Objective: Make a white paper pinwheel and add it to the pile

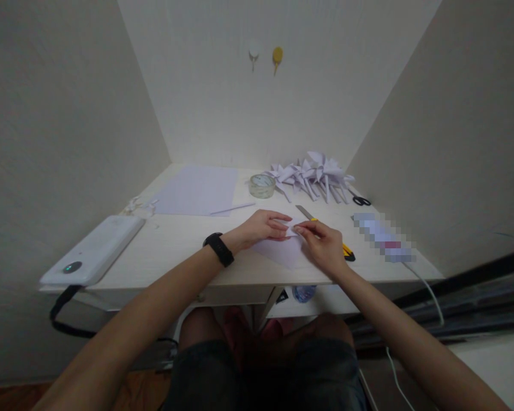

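A small white sheet of paper (282,252) lies on the desk under both hands, one edge of it lifted or folded over. My left hand (263,226), with a black watch (218,249) on the wrist, rests on the sheet with its fingers stretched out and somewhat apart. Thumb and forefinger of my right hand (323,242) pinch the lifted part of the paper, close to the left fingertips. Partly beneath the right hand lies a yellow and black utility knife (348,251); its metal blade (303,212) sticks out beyond the fingers.
Behind the hands are a roll of clear tape (262,186) and a heap of paper pinwheels (312,174). Black-handled scissors (361,201) lie at right, near a blurred phone-like object (383,237). Larger paper (197,191), a thin paper stick (232,208) and a white device (94,248) are left.
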`<state>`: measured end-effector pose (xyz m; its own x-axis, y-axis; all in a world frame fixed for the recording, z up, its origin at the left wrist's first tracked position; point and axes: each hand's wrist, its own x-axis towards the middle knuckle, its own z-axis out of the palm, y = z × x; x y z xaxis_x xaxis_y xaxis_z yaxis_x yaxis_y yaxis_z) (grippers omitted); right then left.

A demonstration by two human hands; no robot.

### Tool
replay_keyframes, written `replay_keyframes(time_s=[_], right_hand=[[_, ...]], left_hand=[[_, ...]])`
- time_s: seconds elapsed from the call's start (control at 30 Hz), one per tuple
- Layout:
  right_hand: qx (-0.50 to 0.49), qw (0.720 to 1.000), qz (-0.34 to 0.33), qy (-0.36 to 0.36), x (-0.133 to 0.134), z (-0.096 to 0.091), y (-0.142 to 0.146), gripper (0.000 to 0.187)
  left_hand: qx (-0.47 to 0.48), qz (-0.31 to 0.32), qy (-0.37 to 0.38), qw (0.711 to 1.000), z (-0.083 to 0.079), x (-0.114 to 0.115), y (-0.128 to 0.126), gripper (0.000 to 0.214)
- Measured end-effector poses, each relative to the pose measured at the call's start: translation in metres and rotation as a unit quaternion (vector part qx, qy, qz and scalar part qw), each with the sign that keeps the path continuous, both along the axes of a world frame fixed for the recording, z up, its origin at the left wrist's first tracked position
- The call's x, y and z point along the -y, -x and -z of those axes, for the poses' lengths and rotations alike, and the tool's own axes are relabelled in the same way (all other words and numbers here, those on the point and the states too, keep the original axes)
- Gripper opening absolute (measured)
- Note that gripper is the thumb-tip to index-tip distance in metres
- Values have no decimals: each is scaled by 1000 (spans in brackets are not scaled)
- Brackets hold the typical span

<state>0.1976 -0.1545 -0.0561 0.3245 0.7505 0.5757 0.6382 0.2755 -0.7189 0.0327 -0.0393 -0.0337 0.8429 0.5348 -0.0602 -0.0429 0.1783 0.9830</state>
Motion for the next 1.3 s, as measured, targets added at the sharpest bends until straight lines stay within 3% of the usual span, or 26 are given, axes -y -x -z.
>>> replay_keyframes(time_s=[0.2,0.33,0.6,0.9,1.0,1.3], right_hand=[[46,999,-10,-23,3,-5,-1,12],[9,1000,-18,10,4,-4,-1,17],[8,993,-103,64,1,-1,-5,27],[-9,993,-61,98,1,4,-6,27],[-7,993,-76,92,2,3,-5,26],[-113,977,-128,126,3,3,1,33]], left_hand=[[-5,-13,-22,1000,-3,1,1,51],[-22,-20,-44,999,-4,0,2,50],[-18,-9,-91,996,-1,-2,1,52],[-16,-46,-145,988,-4,-1,0,48],[-3,-41,-148,988,-5,-1,1,49],[-2,-22,-127,992,-7,2,2,47]])
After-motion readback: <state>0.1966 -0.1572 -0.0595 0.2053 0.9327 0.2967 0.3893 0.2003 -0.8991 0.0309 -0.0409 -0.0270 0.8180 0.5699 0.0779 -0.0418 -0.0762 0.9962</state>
